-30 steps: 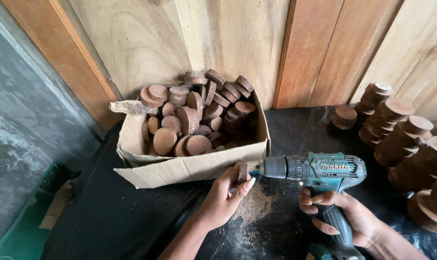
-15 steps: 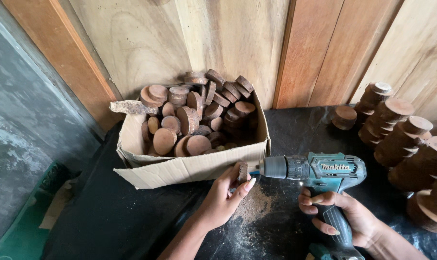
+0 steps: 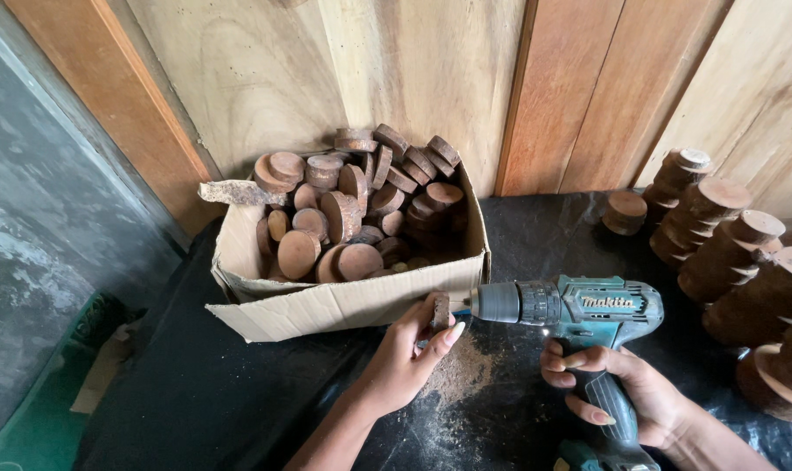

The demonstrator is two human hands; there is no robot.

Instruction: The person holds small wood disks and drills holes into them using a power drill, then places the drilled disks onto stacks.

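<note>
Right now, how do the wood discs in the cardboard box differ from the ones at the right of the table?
The discs in the cardboard box lie jumbled, many on edge; the discs at the right sit in neat leaning stacks. The boxed ones look smaller and are contained; the stacked ones rest on the black table cover. Both are round, reddish-brown slices with bark edges.

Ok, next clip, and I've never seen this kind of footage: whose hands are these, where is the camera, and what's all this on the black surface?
The camera sits on a person's head and looks down at their own two bare hands. The left hand pinches a small wooden disc on edge. The right hand grips a teal cordless drill, its tip against that disc. Sawdust lies below on the black-covered table. Behind stands an open cardboard box full of round wooden slices. At the right, more slices stand in stacks. Wooden boards form the wall behind.
</note>
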